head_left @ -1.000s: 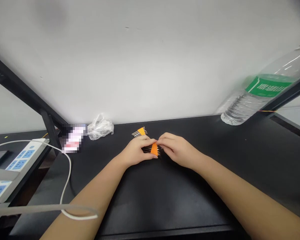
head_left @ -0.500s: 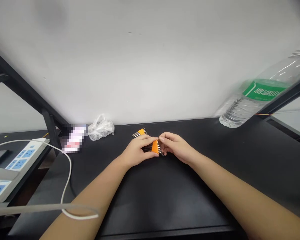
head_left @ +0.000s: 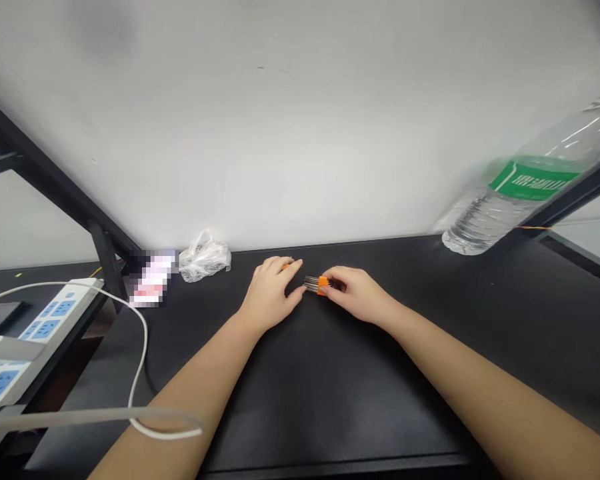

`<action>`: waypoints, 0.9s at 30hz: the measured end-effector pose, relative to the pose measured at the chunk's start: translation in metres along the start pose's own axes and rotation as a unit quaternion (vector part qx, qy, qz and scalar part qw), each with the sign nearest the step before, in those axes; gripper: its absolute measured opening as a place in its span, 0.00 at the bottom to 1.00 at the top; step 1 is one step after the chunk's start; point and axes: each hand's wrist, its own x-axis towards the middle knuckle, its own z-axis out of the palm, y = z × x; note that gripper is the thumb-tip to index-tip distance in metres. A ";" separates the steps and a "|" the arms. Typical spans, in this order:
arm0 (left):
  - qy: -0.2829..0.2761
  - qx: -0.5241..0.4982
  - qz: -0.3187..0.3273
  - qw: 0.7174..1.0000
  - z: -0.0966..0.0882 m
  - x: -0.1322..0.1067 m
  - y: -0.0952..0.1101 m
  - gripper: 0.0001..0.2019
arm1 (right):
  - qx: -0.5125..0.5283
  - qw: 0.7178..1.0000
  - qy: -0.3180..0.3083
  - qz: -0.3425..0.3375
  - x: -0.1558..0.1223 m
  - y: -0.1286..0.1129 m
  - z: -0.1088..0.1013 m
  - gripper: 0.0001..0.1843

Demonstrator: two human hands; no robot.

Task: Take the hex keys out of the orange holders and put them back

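Against a white wall (head_left: 280,120), a black tabletop (head_left: 330,400) is stretching across the view, with a white power strip (head_left: 50,327) and its white cable (head_left: 143,340) lying off to the left. A crumpled clear plastic bag (head_left: 205,260) is sitting at the back edge, beside a pixelated object (head_left: 153,279) that cannot be made out, and a plastic water bottle with a green label (head_left: 495,213) is looming, blurred, at upper right. The two hands are working apart, with a narrow gap between them. The right hand (head_left: 357,295) is pinching an orange-clipped bundle of hex keys (head_left: 321,285) near the middle of the table, its thumb and fingertips bearing on the clip and leaving the metal shanks free, fanning left toward the other hand. Whether the bundle is touching the tabletop is hard to tell. The left hand (head_left: 271,295) is resting low, its fingers (head_left: 275,267) curving over a small orange piece (head_left: 286,266) that barely shows, and whether they are gripping it cannot be told.
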 end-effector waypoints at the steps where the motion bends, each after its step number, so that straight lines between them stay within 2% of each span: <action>1: 0.000 0.019 -0.023 1.000 0.001 0.000 -0.003 0.27 | -0.050 0.998 0.012 -0.021 0.001 0.005 -0.004 0.09; 4: -0.034 0.062 -0.074 0.995 0.005 0.000 -0.010 0.32 | -0.164 0.985 0.038 -0.033 0.006 0.024 -0.016 0.10; 7: -0.058 0.074 -0.086 0.992 0.009 -0.001 -0.013 0.31 | -0.274 0.960 0.057 0.007 0.009 0.038 -0.024 0.13; 10: -0.056 0.070 -0.082 0.993 0.009 -0.001 -0.011 0.28 | -0.343 0.937 0.056 0.042 0.006 0.040 -0.025 0.19; 12: -0.047 0.066 -0.084 0.993 0.007 0.000 -0.009 0.25 | -0.353 0.933 0.062 0.028 0.004 0.032 -0.022 0.26; 14: -0.036 0.064 -0.091 0.993 0.007 0.002 -0.006 0.20 | -0.331 0.941 0.068 -0.012 0.002 0.020 -0.016 0.30; 16: -0.024 0.068 -0.099 0.992 0.007 0.005 -0.003 0.15 | -0.275 0.958 0.063 -0.054 0.002 0.007 -0.007 0.29; 21: 0.005 0.075 -0.123 0.990 0.011 0.010 0.003 0.10 | -0.158 0.981 0.015 -0.112 0.005 -0.012 0.016 0.26; 24: 0.013 0.031 -0.123 0.992 0.009 0.011 0.002 0.14 | -0.099 0.989 0.009 -0.113 0.006 -0.013 0.022 0.27; 27: -0.005 -0.077 -0.101 0.992 0.003 0.009 0.001 0.19 | -0.036 0.993 0.030 -0.104 0.007 -0.010 0.020 0.29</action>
